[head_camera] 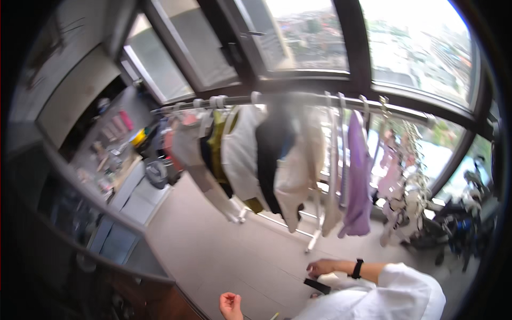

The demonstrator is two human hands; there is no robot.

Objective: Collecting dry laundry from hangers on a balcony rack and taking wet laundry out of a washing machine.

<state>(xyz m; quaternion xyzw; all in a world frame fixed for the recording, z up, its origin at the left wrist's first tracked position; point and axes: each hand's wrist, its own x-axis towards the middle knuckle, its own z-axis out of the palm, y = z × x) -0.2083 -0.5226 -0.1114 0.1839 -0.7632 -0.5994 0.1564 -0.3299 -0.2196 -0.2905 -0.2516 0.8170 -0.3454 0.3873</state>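
Note:
My left hand is at the bottom centre over the floor, its fingers curled, with no object seen in it. My right hand hangs lower right, beside my white top, a black band on its wrist; its fingers are bent, and whether they hold anything is unclear. A black strip lies just below it. Beyond both hands, a white clothes rack carries several garments on hangers, among them a purple garment, a white garment and a dark garment. Pale items hang in a cluster at its right end.
Large dark-framed windows stand behind the rack. At left is a cluttered counter over white cabinets, beside a dark-framed glass panel. A rack foot rests on the tiled floor. Dark equipment stands at right.

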